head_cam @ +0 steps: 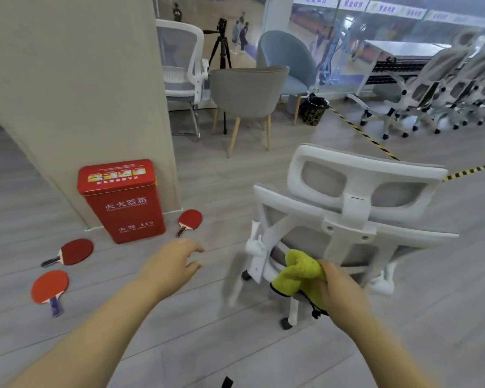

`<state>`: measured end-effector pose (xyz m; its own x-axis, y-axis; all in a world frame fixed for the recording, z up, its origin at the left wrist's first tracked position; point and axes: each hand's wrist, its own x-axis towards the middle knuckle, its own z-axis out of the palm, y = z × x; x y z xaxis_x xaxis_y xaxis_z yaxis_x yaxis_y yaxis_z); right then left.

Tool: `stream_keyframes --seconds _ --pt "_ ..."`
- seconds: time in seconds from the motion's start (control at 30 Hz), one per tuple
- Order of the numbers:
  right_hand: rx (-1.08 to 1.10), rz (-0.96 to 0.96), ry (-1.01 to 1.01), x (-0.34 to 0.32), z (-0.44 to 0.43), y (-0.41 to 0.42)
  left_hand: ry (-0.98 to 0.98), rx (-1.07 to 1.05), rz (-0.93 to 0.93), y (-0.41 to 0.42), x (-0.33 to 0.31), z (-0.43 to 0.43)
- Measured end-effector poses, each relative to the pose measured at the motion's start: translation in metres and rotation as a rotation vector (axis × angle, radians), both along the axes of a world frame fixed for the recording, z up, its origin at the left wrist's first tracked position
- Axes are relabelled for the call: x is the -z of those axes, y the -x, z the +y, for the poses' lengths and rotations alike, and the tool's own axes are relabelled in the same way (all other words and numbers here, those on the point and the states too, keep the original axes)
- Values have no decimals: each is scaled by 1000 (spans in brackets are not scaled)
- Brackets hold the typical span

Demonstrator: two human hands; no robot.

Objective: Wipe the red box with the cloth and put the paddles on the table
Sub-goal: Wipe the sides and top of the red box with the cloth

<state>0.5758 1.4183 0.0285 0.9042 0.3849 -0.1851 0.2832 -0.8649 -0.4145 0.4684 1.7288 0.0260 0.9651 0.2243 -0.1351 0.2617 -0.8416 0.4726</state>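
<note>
Gripping a bunched yellow-green cloth (298, 273), my right hand (338, 289) is closed around it in front of a white mesh office chair (347, 217). My left hand (171, 264) is open and empty, fingers spread over the grey plank floor (207, 331). Just beyond that open hand stands the red fire-extinguisher box (123, 200), upright against a beige pillar (81, 93). One red paddle (189, 221) lies on the floor right of the box, near the left fingertips. Two more lie well left of that hand: a dark red paddle (73, 252) and a brighter red paddle (49, 288). Farther back: grey and blue chairs, a tripod (221, 49), glass partition, and black-yellow striped tape (364, 134) on the floor.
</note>
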Motion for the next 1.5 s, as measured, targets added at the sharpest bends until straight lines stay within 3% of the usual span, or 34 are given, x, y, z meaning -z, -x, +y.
stream_keyframes --seconds 0.23,0.47,0.83,1.1,1.3,1.5 --pt "-255 60 -77 2 147 22 -52 -120 87 66 11 104" --pt "-401 57 156 20 263 -4 -86 -239 156 79 25 191" --pt "-613 75 185 54 438 -134 -82 -431 276 -20 50 322" --pt "-701 88 248 71 533 -203 -24 -492 235 -78 74 412" --pt "-688 124 305 108 592 -233 0 -481 241 -108 116 470" --pt "-542 -76 226 167 673 -281 24 -485 202 -156 194 540"
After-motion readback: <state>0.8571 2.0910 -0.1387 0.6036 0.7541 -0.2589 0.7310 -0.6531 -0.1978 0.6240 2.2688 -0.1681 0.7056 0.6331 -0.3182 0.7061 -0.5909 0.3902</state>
